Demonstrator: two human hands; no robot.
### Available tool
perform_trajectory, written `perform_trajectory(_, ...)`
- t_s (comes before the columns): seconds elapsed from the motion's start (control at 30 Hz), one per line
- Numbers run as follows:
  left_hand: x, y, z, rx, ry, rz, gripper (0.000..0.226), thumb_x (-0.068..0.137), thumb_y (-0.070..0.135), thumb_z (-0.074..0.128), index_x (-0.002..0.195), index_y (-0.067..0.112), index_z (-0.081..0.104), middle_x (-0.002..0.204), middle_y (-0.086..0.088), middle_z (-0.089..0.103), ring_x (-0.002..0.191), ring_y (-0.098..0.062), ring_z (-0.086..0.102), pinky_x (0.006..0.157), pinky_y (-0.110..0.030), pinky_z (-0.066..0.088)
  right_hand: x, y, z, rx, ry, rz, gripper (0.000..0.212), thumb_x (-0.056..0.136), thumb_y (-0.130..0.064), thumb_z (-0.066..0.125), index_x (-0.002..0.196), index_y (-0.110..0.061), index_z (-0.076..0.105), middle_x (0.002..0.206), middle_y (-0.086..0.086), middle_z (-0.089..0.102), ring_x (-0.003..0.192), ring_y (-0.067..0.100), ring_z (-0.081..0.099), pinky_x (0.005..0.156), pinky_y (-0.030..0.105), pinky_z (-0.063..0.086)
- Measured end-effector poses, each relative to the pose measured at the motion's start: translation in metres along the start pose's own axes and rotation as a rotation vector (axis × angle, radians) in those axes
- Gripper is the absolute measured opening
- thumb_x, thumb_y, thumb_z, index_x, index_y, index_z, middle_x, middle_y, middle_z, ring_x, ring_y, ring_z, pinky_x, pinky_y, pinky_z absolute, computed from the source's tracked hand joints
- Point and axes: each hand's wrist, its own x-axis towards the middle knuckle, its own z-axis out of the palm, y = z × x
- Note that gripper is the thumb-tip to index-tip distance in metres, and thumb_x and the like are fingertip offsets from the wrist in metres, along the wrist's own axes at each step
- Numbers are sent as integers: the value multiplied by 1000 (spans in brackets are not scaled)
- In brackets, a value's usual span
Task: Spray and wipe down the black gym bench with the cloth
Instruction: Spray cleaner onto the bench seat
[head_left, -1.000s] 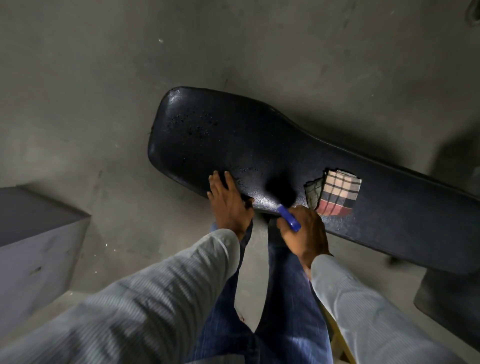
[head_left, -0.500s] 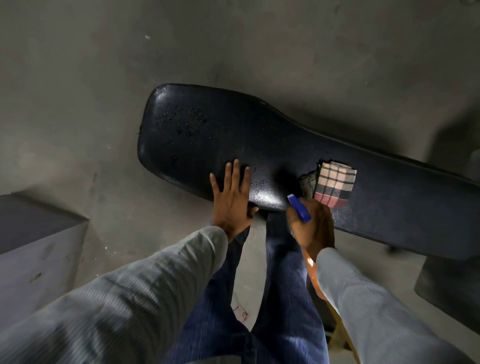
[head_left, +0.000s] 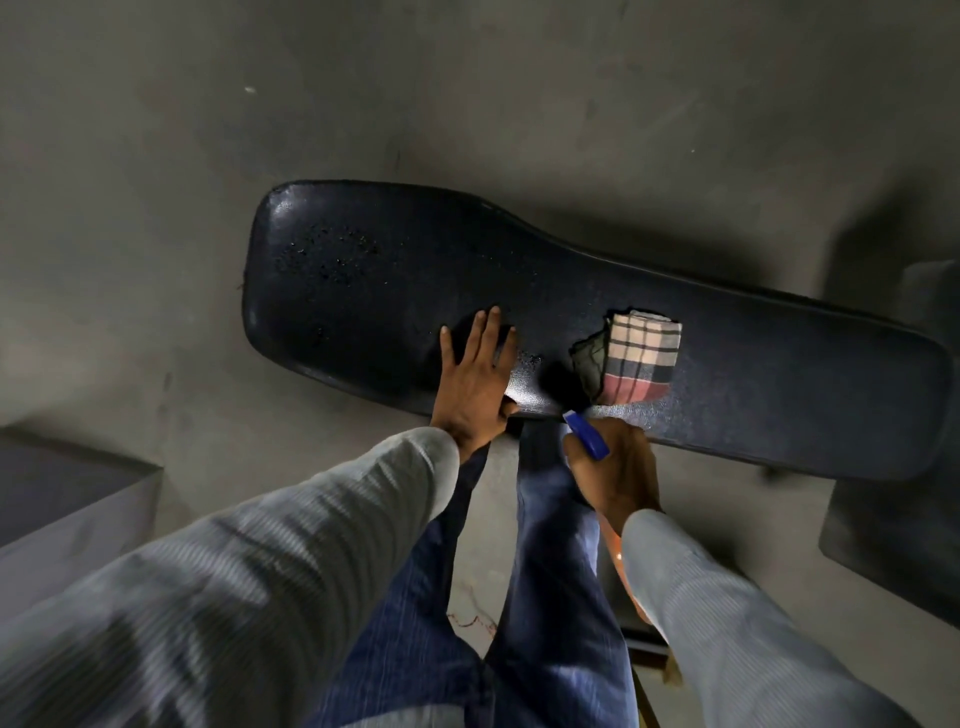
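The black gym bench (head_left: 395, 270) runs from upper left to right, with spray droplets on its wide left end. A folded checked cloth (head_left: 636, 364) lies on the pad near its front edge. My left hand (head_left: 475, 379) rests flat on the pad, fingers straight and spread, left of the cloth. My right hand (head_left: 615, 467) grips a spray bottle just below the bench's front edge. Only the bottle's blue trigger (head_left: 587, 434) and a bit of orange body by my wrist show.
A grey block (head_left: 67, 499) stands on the concrete floor at the left. A dark base or box (head_left: 893, 551) sits at the lower right under the bench. My legs in blue jeans (head_left: 550, 597) stand against the bench's front edge.
My left hand has slid from the bench's front edge further onto the pad and flattened with fingers spread. My right hand with the bottle stayed by the front edge.
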Motion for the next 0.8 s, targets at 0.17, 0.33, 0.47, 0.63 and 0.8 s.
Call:
perform_trajectory(0.17, 3, -1, -3, 24, 10, -5, 115, 84, 51, 82, 169, 13, 14, 178, -20, 1, 166, -37, 4, 128, -72, 13, 11, -9, -6, 103, 152, -22, 50, 83, -59, 44, 79, -14, 66, 81, 15, 71, 76, 41, 66, 71, 49, 58)
perform_trajectory(0.33, 13, 2, -11, 19, 3, -15, 114, 84, 47, 82, 169, 13, 15, 178, -20, 0, 166, -37, 3, 128, -72, 12, 27, -24, -20, 190, 259, -37, 37, 86, -47, 53, 74, -15, 66, 72, 12, 67, 70, 37, 65, 70, 48, 58)
perform_trajectory(0.47, 15, 1, -15, 3, -14, -42, 112, 86, 44, 82, 169, 13, 13, 178, -19, 0, 166, -36, 3, 128, -72, 13, 33, -38, -27, 238, 269, -53, 41, 83, -54, 48, 71, -18, 64, 66, 8, 65, 63, 32, 64, 63, 41, 53)
perform_trajectory(0.63, 5, -13, -15, -29, 35, -104, 115, 82, 46, 85, 169, 14, 16, 178, -19, 5, 166, -36, 8, 128, -71, 16, 31, -55, -24, 244, 205, -117, 35, 88, -52, 51, 67, -25, 56, 66, 6, 61, 64, 31, 61, 68, 48, 57)
perform_trajectory(0.8, -10, -39, -15, -96, 51, -304, 126, 82, 63, 80, 170, 13, 6, 178, -18, -4, 166, -37, 0, 128, -72, 9, 26, -74, -9, 268, 136, -184, 32, 95, -35, 59, 66, -22, 56, 62, 4, 56, 60, 26, 56, 61, 43, 51)
